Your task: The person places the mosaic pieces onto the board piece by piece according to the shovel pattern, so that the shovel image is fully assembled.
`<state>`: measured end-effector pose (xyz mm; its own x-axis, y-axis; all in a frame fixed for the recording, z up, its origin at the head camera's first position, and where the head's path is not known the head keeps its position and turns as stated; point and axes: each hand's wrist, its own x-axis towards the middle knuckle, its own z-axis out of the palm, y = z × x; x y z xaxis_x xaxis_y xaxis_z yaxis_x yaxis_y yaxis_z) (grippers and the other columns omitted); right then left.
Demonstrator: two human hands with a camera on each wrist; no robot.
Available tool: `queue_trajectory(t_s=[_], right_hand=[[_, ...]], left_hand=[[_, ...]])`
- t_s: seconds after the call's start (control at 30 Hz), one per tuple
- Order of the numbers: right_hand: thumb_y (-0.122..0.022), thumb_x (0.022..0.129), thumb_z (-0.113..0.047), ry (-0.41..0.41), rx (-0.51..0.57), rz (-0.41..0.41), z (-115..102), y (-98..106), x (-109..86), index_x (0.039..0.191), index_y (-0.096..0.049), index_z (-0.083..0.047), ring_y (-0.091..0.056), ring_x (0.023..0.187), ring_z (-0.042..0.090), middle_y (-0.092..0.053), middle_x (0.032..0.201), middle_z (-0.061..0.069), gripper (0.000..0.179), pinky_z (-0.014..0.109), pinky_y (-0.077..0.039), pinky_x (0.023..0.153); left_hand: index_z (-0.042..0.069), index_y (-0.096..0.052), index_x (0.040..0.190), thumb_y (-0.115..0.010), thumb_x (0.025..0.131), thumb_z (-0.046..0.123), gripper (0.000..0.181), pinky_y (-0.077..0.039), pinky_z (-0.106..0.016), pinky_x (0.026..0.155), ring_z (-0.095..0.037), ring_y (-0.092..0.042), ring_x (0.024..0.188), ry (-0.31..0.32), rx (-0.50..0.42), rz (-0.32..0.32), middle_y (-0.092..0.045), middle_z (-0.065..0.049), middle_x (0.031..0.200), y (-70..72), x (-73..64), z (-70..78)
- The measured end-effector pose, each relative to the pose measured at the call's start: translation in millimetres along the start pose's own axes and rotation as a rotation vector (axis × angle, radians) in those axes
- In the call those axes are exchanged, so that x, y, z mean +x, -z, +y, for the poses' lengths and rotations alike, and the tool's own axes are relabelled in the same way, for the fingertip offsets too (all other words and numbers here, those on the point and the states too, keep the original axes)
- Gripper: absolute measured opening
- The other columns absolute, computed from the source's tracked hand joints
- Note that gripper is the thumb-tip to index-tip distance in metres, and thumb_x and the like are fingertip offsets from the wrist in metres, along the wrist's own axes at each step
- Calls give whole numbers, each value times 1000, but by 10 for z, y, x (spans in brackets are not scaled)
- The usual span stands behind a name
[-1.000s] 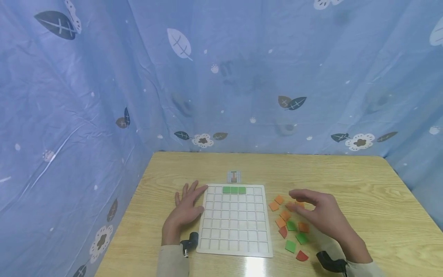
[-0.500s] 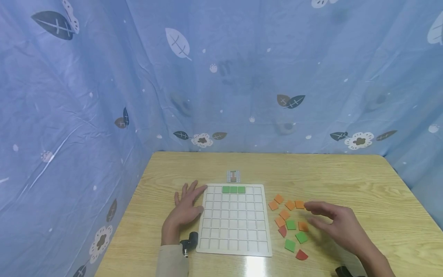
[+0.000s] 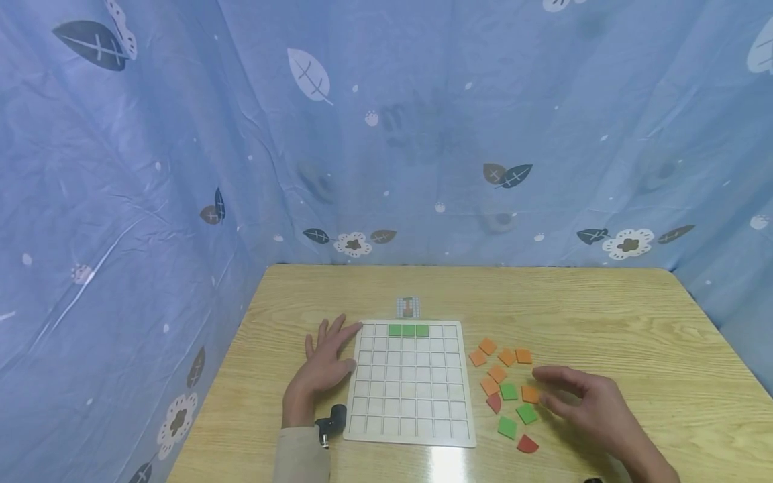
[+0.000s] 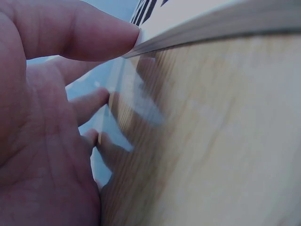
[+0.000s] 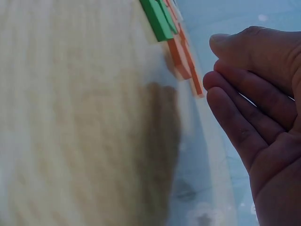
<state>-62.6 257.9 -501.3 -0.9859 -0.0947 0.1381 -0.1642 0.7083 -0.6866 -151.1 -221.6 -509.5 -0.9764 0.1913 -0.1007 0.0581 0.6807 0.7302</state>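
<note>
My left hand (image 3: 323,367) lies with spread fingers on the table, its index fingertip and thumb touching the left edge of a white grid board (image 3: 408,389). In the left wrist view the thumb (image 4: 94,35) meets the board's side. Green square tiles (image 3: 408,330) fill three middle cells of the top row. To the right of the loose pieces hovers my right hand (image 3: 586,399), fingers loosely bent and holding nothing. Nearest to its thumb is an orange square tile (image 3: 529,394). In the right wrist view, green (image 5: 157,21) and orange tiles (image 5: 178,59) lie beyond the fingertips.
Several orange squares (image 3: 497,374), green squares (image 3: 507,427) and red quarter-round pieces (image 3: 527,444) are scattered right of the board. Behind the board lies a small patterned card (image 3: 408,307). A blue curtain (image 3: 423,168) hangs behind and beside the wooden table (image 3: 634,322).
My right hand has drawn back from above the orange tiles, rightward and nearer to me, then shifted slightly nearer again. The left hand, board and pieces stay in place.
</note>
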Motion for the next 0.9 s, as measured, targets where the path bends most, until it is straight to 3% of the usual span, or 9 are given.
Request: queue_trajectory(t_s=[0.3, 0.57, 0.9], right_hand=[[-95, 83, -12, 6, 12, 16, 23, -108, -38, 116, -84, -23, -70, 108, -10, -85, 114, -6, 36, 0, -48, 88], [-93, 84, -9, 7, 8, 16, 35, -132, -19, 117, -84, -25, -69, 110, -11, -84, 114, -10, 38, -1, -46, 90], [-96, 77, -4, 140, -70, 97, 51, -177, -21, 111, -84, -28, -72, 107, -8, -84, 109, -13, 43, -4, -42, 92]], left_hand=[[23, -53, 163, -63, 82, 7, 84, 19, -74, 128, -47, 6, 171, 4, 0, 0, -20, -16, 184, -6, 7, -15], [22, -54, 163, -64, 82, 6, 83, 19, -74, 128, -47, 5, 171, 3, -9, 3, -20, -16, 183, 5, -6, 5], [22, -54, 163, -64, 82, 6, 83, 19, -74, 128, -48, 5, 171, -3, -9, 7, -21, -17, 183, -1, -10, -4]])
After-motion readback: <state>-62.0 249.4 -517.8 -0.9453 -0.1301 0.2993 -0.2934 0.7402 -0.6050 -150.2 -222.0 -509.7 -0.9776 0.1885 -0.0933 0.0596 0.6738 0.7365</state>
